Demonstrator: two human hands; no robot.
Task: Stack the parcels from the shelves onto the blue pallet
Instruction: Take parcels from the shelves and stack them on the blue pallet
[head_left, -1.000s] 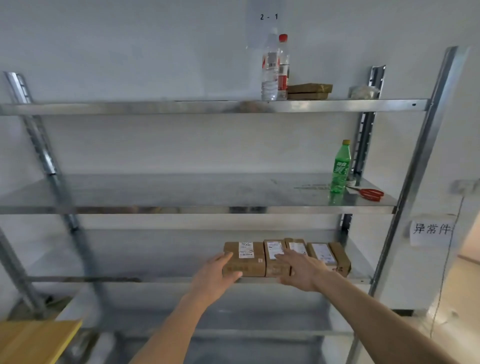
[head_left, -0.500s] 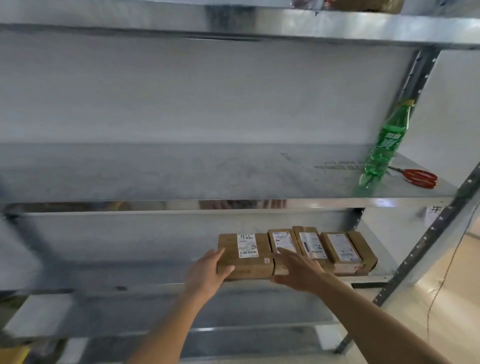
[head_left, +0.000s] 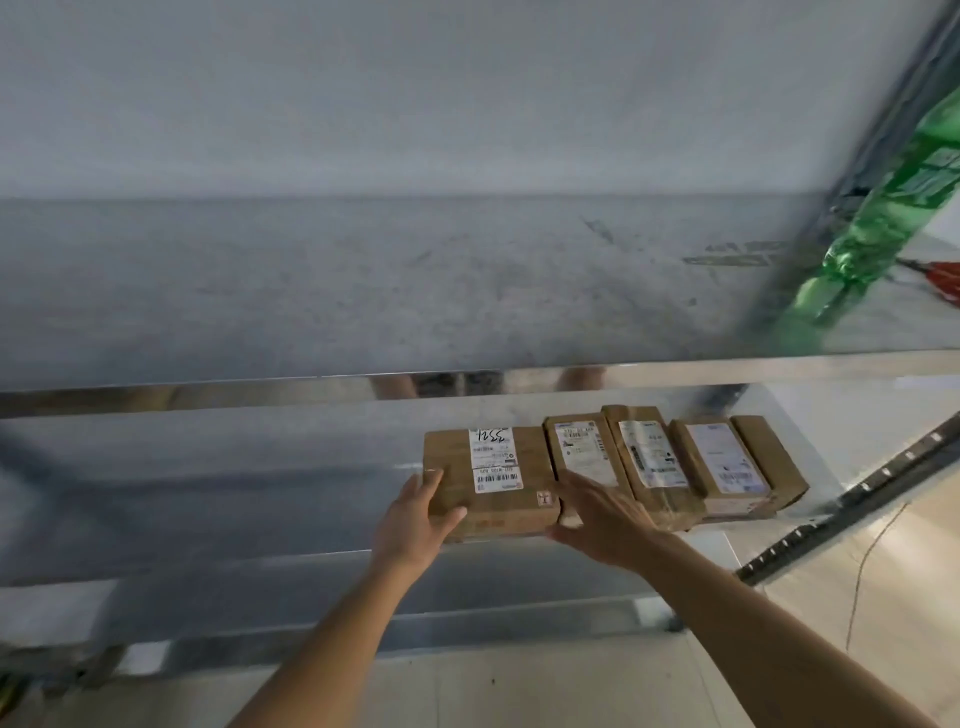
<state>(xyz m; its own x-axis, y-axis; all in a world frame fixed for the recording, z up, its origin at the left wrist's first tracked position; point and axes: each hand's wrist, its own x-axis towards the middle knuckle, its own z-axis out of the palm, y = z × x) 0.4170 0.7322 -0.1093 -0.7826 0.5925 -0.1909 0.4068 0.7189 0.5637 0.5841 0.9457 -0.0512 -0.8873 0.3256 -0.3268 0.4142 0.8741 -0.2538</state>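
Overhead, a metal upper shelf (head_left: 363, 291) is seen, on which a green bottle (head_left: 883, 218) and red scissors (head_left: 943, 273) are set at the right. Below it, a lower shelf (head_left: 208, 499) is occupied by a row of four brown parcels. The leftmost parcel (head_left: 498, 483) is gripped at its left end by the left hand (head_left: 415, 519), while its right end is pressed by the flat, relaxed right hand (head_left: 602, 519).
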